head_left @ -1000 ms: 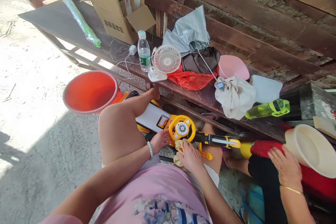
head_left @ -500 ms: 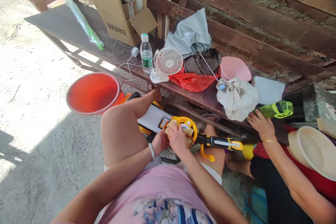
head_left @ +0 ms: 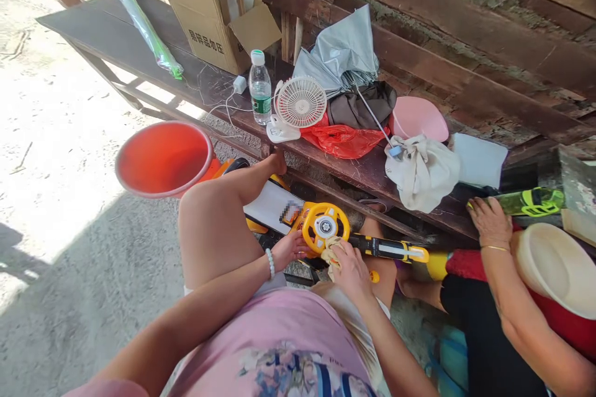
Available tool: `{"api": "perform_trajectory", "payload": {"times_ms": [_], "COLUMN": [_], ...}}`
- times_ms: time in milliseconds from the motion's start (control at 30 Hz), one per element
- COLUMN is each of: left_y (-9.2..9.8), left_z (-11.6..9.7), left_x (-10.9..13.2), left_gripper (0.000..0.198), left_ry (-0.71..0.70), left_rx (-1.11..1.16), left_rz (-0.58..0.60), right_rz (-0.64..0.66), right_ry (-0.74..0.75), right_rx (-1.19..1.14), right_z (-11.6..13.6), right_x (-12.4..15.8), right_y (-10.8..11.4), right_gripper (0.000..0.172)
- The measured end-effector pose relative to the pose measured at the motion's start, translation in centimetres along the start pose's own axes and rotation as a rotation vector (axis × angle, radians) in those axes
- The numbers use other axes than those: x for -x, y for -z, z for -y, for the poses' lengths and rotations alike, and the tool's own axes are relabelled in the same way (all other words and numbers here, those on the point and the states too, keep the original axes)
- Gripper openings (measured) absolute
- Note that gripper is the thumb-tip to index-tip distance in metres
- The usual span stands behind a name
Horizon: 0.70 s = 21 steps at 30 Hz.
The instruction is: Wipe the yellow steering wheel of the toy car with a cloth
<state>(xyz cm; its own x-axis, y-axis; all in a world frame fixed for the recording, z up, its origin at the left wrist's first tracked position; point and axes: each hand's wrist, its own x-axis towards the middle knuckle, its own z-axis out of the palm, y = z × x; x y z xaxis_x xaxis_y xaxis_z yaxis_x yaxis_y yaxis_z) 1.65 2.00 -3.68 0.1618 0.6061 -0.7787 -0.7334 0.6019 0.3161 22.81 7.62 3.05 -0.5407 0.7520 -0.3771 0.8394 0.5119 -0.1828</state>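
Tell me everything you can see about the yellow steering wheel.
The steering wheel is glossy yellow plastic, round, with thick spokes and a white hub with a dark centre. It sits tilted on the toy car, below the bench. The left hand touches its left rim; the right hand presses a cloth to its lower edge.

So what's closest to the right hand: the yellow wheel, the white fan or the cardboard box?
1. Yellow wheel, just above the right hand holding a cloth.
2. White fan, on the bench behind.
3. Cardboard box, far back left.
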Motion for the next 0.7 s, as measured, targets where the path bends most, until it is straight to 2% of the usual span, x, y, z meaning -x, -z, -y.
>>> {"api": "perform_trajectory", "payload": {"times_ms": [133,233,300,433,567,633,700], "left_y": [0.2,0.1,-0.2,-0.6,-0.6,-0.6,-0.5], "left_z": [0.3,0.2,0.0,-0.7,-0.8,-0.6,-0.4], "left_x": [-0.2,-0.5,-0.7,-0.9,-1.0,-0.9,-0.9], "left_gripper": [0.025,0.031,0.032,0.025,0.015,0.014,0.014], "left_ry": [-0.022,-0.025,-0.042,-0.058,-0.077,-0.092,-0.101], "left_rx": [-0.025,-0.079,-0.143,-0.231,-0.264,-0.233,-0.197], "left_rz": [-0.035,-0.076,-0.104,-0.126,-0.139,-0.134,-0.129], "right_rz": [-0.266,-0.251,-0.225,-0.280,-0.338,-0.254,-0.135], "right_ry": [-0.166,-0.338,-0.441,-0.599,-0.749,-0.737,-0.704], "right_rx": [-0.167,-0.298,-0.382,-0.665,-1.223,-1.518,-1.680], "right_z": [-1.5,-2.1,-2.4,-2.5,0.0,1.9,3.5], "right_x": [-4.9,-8.2,-8.9,-6.7,-3.5,-2.4,-1.4], "right_y": [0.8,0.6,-0.1,-2.8,-6.1,-7.2,-7.7], "right_gripper": [0.057,0.060,0.061,0.058,0.053,0.052,0.050]}}
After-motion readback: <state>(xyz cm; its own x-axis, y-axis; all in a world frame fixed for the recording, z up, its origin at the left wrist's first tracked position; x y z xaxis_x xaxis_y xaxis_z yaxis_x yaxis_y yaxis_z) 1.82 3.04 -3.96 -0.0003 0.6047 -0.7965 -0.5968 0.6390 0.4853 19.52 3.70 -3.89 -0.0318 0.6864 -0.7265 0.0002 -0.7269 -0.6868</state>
